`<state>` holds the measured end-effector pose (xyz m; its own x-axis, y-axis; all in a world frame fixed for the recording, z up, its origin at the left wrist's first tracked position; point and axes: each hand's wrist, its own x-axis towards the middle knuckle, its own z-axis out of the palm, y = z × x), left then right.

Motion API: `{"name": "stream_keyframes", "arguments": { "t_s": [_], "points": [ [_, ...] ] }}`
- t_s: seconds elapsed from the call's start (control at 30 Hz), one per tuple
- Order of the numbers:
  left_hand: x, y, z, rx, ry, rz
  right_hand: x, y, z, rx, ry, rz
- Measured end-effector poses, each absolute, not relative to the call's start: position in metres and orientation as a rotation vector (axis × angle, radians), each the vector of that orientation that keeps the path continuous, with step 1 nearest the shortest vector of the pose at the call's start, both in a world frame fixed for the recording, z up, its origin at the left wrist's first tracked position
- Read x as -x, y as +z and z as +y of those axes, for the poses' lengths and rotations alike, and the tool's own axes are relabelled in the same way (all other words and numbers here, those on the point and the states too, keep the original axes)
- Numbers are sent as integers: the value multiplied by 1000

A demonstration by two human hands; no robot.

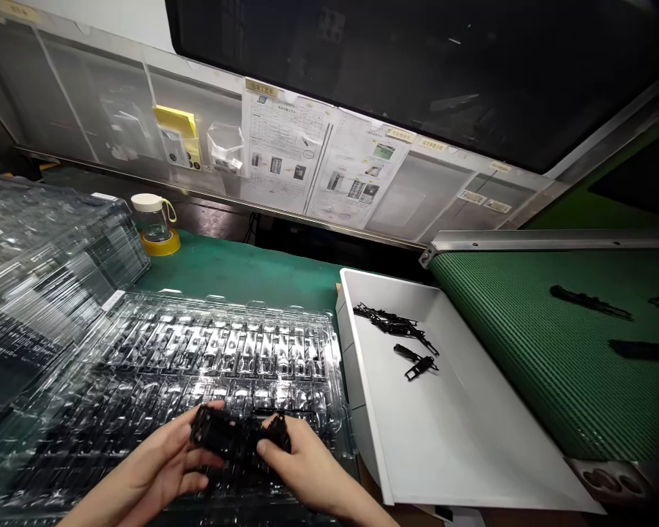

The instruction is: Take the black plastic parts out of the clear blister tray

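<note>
Over the near part of a clear plastic tray (329, 344), a bunch of black plastic parts (225, 437) is held between both hands. My left hand (170, 454) grips the bunch from the left, its lower fingers curled underneath. On the right end, the thumb and fingers of my right hand (299, 457) are closed on the parts. How many parts are in the bunch cannot be made out. Rows of moulded pockets fill the tray, with dark parts showing in many of them.
Right of the tray stands a white bin (444, 439) with several black parts (389, 322) inside. Beyond it, a green conveyor belt (505, 322) carries more parts. Stacked clear trays (60, 256) rise at left, near a lidded bottle (152, 219). A dark screen (417, 73) overhangs the back.
</note>
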<state>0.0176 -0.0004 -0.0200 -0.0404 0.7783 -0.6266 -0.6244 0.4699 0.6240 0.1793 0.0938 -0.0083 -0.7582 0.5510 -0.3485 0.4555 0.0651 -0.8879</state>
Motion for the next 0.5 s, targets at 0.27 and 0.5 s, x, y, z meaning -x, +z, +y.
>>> {"name": "stream_keyframes", "arguments": {
  "t_s": [0.27,0.5],
  "points": [
    [-46,-4,14,14,1366,1156,-164,-14,70,1187,2112,-1554],
    [-30,7,9,109,1279,1307,-182,6,82,988,2415,-1560]
  ]
}}
